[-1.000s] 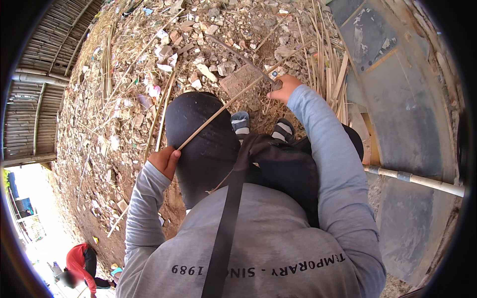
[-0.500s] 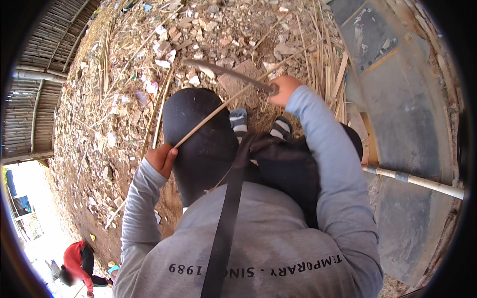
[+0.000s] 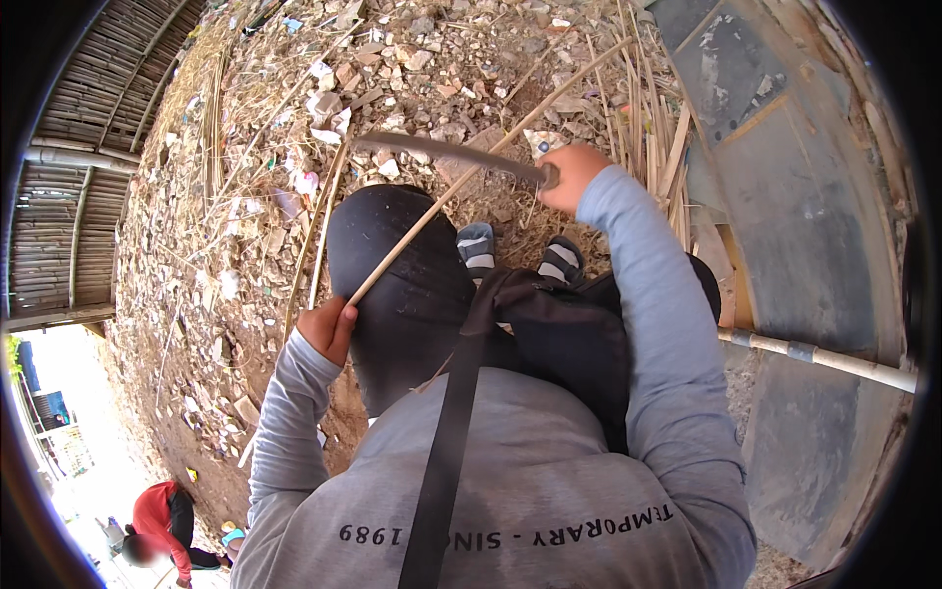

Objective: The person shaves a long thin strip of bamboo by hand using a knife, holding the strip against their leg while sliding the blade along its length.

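My left fingers [image 3: 343,322] pinch a stick [image 3: 412,236] slanting toward half past one; my right fingers [image 3: 561,165] clench a curved knife [image 3: 446,150] pointing toward nine o'clock.

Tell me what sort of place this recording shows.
Probably an outdoor yard: the earth ground is strewn with stones and litter, a slatted wall that looks like bamboo stands at the left, and loose thin strips lie at the upper right.

A grey shirt [image 3: 559,442], black trousers [image 3: 397,240] and apparently 2 sandals [image 3: 561,259] are worn.
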Motion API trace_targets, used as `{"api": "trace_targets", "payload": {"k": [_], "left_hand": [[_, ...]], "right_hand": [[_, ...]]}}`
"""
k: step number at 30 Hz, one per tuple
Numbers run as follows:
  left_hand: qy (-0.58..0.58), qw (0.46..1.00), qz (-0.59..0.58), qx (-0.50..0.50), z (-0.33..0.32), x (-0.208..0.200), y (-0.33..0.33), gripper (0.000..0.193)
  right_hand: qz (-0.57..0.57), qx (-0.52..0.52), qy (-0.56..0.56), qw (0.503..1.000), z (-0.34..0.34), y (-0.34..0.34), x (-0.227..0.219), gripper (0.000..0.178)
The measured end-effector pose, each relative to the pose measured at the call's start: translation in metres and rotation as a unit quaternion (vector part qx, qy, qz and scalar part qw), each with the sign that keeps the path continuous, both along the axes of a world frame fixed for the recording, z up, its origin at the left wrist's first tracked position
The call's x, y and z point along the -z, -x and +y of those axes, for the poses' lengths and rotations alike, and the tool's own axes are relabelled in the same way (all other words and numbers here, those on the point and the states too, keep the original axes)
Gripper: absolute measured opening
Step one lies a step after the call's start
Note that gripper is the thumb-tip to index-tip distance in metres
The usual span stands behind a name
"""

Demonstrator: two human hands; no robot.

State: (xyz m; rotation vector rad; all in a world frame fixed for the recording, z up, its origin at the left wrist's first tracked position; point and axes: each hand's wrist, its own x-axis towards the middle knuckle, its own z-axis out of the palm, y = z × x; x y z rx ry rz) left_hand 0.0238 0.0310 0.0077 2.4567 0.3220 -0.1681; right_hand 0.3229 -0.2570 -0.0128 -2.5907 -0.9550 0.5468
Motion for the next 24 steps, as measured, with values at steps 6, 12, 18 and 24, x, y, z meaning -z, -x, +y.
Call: {"api": "trace_targets", "payload": {"k": [6, 12, 18, 24], "left_hand": [[0.059, 0.995, 0.073, -0.024, 0.012, -0.013, 0.015, 0.038], [0.112, 0.986, 0.123, -0.032, 0.019, -0.015, 0.039, 0.041], [0.176, 0.971, 0.148, -0.062, 0.024, -0.009, 0.045, 0.042], [0.220, 0.963, 0.144, -0.051, 0.030, 0.000, 0.044, 0.042]], "right_hand": [[0.026, 0.114, -0.014, 0.993, -0.025, -0.026, 0.013, 0.037], [0.021, -0.032, -0.021, 0.999, -0.012, -0.003, 0.004, 0.039], [-0.004, -0.022, -0.026, 0.999, -0.008, 0.004, 0.002, 0.036], [-0.010, -0.023, -0.058, 0.998, -0.011, 0.005, 0.001, 0.035]]}}
